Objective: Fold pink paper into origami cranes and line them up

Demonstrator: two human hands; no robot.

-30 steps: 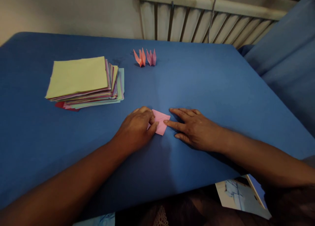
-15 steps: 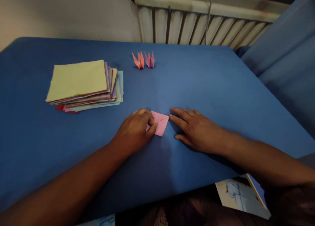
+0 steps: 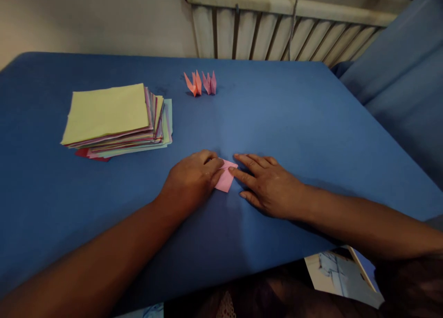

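A small folded pink paper lies flat on the blue table, near the front edge. My left hand covers its left part, fingers curled and pressing down on it. My right hand lies flat beside it with fingers stretched out; the forefinger tip rests on the paper's upper right edge. Most of the paper is hidden under my left hand's fingers.
A stack of coloured paper sheets, yellow on top, sits at the left. Two small folded paper figures, one orange and one pink-purple, stand at the back. A radiator runs behind the table. A printed sheet shows below the table's front edge.
My left hand has slid further over the pink paper, so less of it shows. My right forefinger has moved in onto its edge. The view has shifted slightly.
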